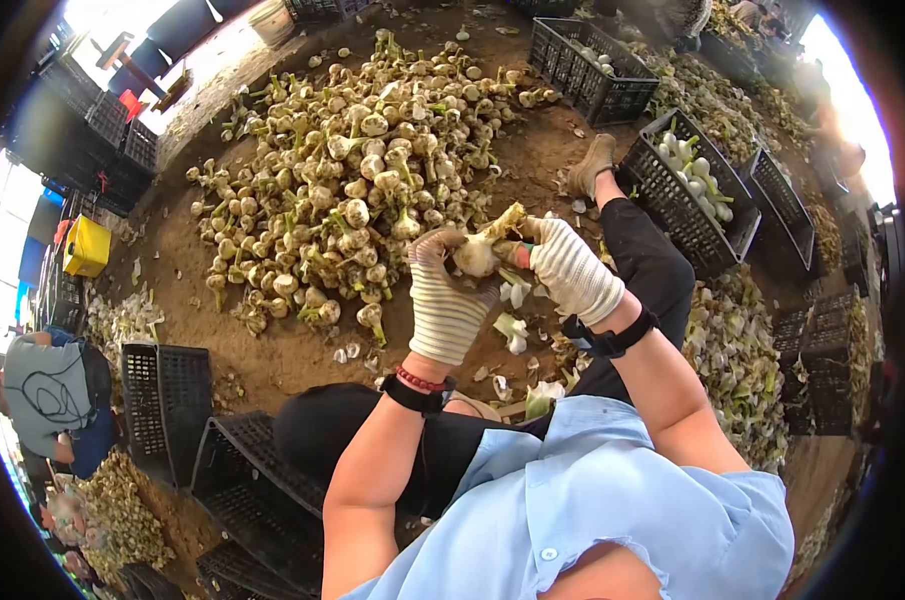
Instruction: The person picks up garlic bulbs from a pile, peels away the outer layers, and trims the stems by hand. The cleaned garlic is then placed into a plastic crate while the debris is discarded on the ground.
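Note:
A garlic bulb [475,258] with its stub of stem pointing up and right is held in front of me, above the dirt floor. My left hand [440,305], in a striped knit glove, is closed around the bulb's left side. My right hand [575,275], gloved alike, is closed at the bulb's right side by the stem, its thumb and fingers bent inward. Something reddish shows at the right thumb; I cannot make out what it is. Below the hands lies a trimmed pale garlic piece [512,332] among loose skins.
A big heap of untrimmed garlic [342,190] lies ahead. At the right, a black crate [677,215] holds cleaned white bulbs; another crate [592,85] stands farther back. Crates [167,410] stand at my left. Peelings [732,360] pile up at right. Another person [57,390] is at far left.

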`<action>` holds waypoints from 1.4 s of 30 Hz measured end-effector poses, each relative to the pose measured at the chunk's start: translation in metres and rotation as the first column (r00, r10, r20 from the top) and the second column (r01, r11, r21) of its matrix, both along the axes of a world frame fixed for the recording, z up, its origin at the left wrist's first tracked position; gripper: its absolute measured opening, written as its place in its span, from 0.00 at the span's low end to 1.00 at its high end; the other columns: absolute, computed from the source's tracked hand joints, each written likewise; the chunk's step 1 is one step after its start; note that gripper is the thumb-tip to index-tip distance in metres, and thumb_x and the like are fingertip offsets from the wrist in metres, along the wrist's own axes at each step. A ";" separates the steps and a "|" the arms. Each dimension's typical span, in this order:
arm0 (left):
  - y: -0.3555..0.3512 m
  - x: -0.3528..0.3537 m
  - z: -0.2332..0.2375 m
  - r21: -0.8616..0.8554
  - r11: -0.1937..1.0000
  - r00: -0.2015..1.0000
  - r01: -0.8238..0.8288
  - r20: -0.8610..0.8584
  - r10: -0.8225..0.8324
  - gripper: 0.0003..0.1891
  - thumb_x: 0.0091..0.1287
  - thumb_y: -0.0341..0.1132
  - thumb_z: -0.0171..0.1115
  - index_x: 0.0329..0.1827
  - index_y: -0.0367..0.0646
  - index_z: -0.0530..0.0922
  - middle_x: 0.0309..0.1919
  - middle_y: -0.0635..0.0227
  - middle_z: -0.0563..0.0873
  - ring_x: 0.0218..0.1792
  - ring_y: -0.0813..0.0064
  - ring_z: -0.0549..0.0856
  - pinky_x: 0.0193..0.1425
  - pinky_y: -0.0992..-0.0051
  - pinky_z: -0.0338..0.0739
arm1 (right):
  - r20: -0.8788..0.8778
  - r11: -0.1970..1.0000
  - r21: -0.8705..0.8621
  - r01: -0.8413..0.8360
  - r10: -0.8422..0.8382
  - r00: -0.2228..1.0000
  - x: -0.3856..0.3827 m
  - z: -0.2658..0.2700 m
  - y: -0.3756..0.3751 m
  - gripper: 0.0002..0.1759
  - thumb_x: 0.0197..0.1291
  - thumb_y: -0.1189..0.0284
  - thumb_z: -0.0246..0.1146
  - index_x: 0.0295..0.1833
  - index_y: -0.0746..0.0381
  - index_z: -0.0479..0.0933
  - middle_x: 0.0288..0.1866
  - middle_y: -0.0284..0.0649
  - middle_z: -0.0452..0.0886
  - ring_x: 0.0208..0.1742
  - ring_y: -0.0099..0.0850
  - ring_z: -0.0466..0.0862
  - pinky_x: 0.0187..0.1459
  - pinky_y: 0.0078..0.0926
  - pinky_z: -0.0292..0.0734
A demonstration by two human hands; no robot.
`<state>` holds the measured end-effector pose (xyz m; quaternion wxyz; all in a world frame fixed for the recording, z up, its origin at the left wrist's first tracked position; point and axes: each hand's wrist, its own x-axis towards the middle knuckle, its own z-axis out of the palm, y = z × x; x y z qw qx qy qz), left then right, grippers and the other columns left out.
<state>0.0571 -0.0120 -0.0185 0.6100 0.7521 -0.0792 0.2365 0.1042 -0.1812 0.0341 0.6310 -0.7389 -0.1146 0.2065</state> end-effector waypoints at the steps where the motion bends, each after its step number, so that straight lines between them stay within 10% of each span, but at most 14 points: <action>1: 0.000 -0.001 0.003 -0.153 0.985 0.991 0.082 -0.091 -0.097 0.34 0.48 0.23 0.78 0.58 0.44 0.69 0.53 0.60 0.74 0.54 0.69 0.77 0.59 0.69 0.78 | -0.048 0.998 0.067 0.005 -0.002 0.999 0.001 -0.004 -0.003 0.13 0.66 0.72 0.64 0.53 0.64 0.81 0.27 0.25 0.77 0.21 0.15 0.72 0.21 0.17 0.67; 6: 0.003 0.003 0.008 -0.680 0.732 0.896 0.041 -0.299 -0.328 0.25 0.63 0.33 0.70 0.61 0.40 0.70 0.49 0.60 0.82 0.47 0.68 0.84 0.51 0.64 0.83 | -0.268 0.974 0.226 0.034 0.029 0.963 -0.004 -0.006 -0.015 0.12 0.67 0.73 0.65 0.54 0.62 0.82 0.29 0.26 0.81 0.21 0.12 0.76 0.22 0.14 0.71; 8: 0.021 0.003 0.012 -0.984 0.178 0.563 0.007 -0.144 -0.814 0.20 0.70 0.47 0.61 0.56 0.44 0.76 0.44 0.62 0.85 0.40 0.68 0.86 0.40 0.71 0.84 | -0.201 0.959 0.278 -0.059 0.119 0.972 -0.008 -0.016 -0.015 0.13 0.65 0.73 0.68 0.54 0.64 0.83 0.36 0.27 0.85 0.26 0.10 0.77 0.26 0.11 0.69; 9: 0.016 0.005 0.010 -0.967 0.252 0.543 -0.037 -0.232 -0.807 0.24 0.71 0.57 0.53 0.54 0.45 0.76 0.34 0.63 0.86 0.29 0.66 0.86 0.26 0.71 0.81 | -0.242 0.942 0.334 -0.045 0.131 0.961 -0.012 -0.019 -0.012 0.13 0.65 0.73 0.68 0.54 0.64 0.83 0.36 0.27 0.85 0.27 0.09 0.76 0.26 0.11 0.68; 10: -0.003 0.017 0.008 -0.846 0.261 0.605 -0.466 -0.519 -0.603 0.20 0.73 0.52 0.55 0.52 0.45 0.77 0.28 0.68 0.84 0.21 0.68 0.83 0.18 0.70 0.76 | -0.280 0.920 0.390 -0.026 0.146 0.949 -0.016 -0.014 -0.004 0.13 0.65 0.73 0.68 0.54 0.64 0.83 0.36 0.26 0.85 0.27 0.09 0.74 0.26 0.11 0.66; 13: 0.016 0.023 -0.034 -0.310 0.939 0.777 -0.152 -0.624 -0.080 0.08 0.75 0.35 0.59 0.52 0.45 0.76 0.32 0.69 0.83 0.29 0.79 0.81 0.30 0.79 0.78 | -0.389 0.936 0.317 0.152 -0.018 0.921 -0.013 -0.008 -0.006 0.09 0.64 0.73 0.66 0.48 0.64 0.83 0.32 0.27 0.82 0.28 0.14 0.75 0.30 0.16 0.70; 16: 0.001 0.016 -0.010 -0.447 0.894 0.929 0.035 -0.315 -0.194 0.12 0.68 0.28 0.69 0.52 0.41 0.78 0.33 0.74 0.81 0.33 0.84 0.76 0.35 0.81 0.73 | -0.004 0.990 0.080 0.116 -0.116 0.993 -0.013 -0.045 -0.008 0.06 0.65 0.75 0.62 0.45 0.64 0.81 0.30 0.29 0.79 0.29 0.18 0.74 0.31 0.19 0.71; 17: -0.003 0.014 -0.005 -0.490 0.871 0.846 -0.030 -0.476 -0.239 0.15 0.66 0.27 0.70 0.53 0.41 0.78 0.34 0.75 0.81 0.34 0.85 0.76 0.36 0.81 0.73 | 0.201 0.992 -0.097 0.084 -0.063 0.977 -0.018 -0.046 -0.006 0.06 0.64 0.76 0.61 0.44 0.65 0.80 0.29 0.31 0.78 0.29 0.20 0.72 0.32 0.22 0.70; 24: 0.041 0.020 -0.020 -0.712 0.593 0.844 -0.377 -0.528 -0.098 0.10 0.70 0.36 0.68 0.51 0.46 0.81 0.37 0.73 0.86 0.37 0.77 0.86 0.37 0.73 0.82 | 0.048 0.969 0.248 -0.003 -0.009 0.999 -0.030 -0.041 -0.067 0.14 0.67 0.70 0.64 0.54 0.65 0.81 0.39 0.37 0.86 0.42 0.19 0.81 0.48 0.20 0.76; 28: 0.037 0.014 -0.028 -0.762 0.633 0.895 -0.137 -0.369 -0.250 0.09 0.71 0.34 0.67 0.51 0.47 0.80 0.44 0.72 0.87 0.39 0.78 0.85 0.34 0.75 0.83 | -0.065 0.858 -0.497 -0.133 0.116 0.991 -0.031 -0.069 -0.090 0.25 0.62 0.65 0.66 0.62 0.65 0.76 0.38 0.45 0.85 0.42 0.28 0.84 0.43 0.27 0.78; 30: 0.022 0.010 -0.024 -0.714 0.696 0.909 -0.079 -0.338 -0.244 0.09 0.71 0.29 0.65 0.52 0.45 0.80 0.46 0.71 0.86 0.42 0.78 0.85 0.40 0.76 0.84 | 0.263 0.826 -0.563 0.021 0.155 0.952 -0.027 -0.067 -0.070 0.24 0.63 0.65 0.65 0.61 0.65 0.75 0.46 0.56 0.83 0.47 0.52 0.84 0.49 0.40 0.78; 33: 0.019 0.014 -0.038 -0.773 0.633 0.932 -0.042 -0.258 -0.253 0.10 0.68 0.24 0.65 0.51 0.43 0.81 0.46 0.69 0.85 0.45 0.77 0.83 0.46 0.76 0.82 | 0.426 0.862 -0.482 0.157 0.074 0.901 -0.014 -0.021 -0.025 0.18 0.65 0.68 0.63 0.56 0.66 0.78 0.46 0.55 0.83 0.47 0.53 0.83 0.48 0.42 0.79; 35: 0.009 0.009 -0.018 -0.157 0.988 0.986 -0.006 -0.166 -0.020 0.13 0.64 0.18 0.64 0.50 0.40 0.81 0.45 0.65 0.84 0.46 0.73 0.82 0.51 0.75 0.78 | 0.513 0.900 -0.388 0.201 0.029 0.858 -0.008 -0.008 0.000 0.16 0.63 0.68 0.63 0.54 0.64 0.80 0.42 0.53 0.83 0.44 0.52 0.84 0.45 0.43 0.79; 42: 0.004 -0.001 -0.002 0.087 0.995 0.999 -0.045 -0.002 0.045 0.13 0.65 0.18 0.64 0.50 0.42 0.82 0.42 0.68 0.83 0.45 0.74 0.82 0.53 0.75 0.76 | 0.677 0.731 -0.575 0.367 0.174 0.715 -0.008 -0.027 0.020 0.12 0.55 0.71 0.67 0.43 0.64 0.78 0.35 0.49 0.81 0.39 0.50 0.83 0.42 0.42 0.79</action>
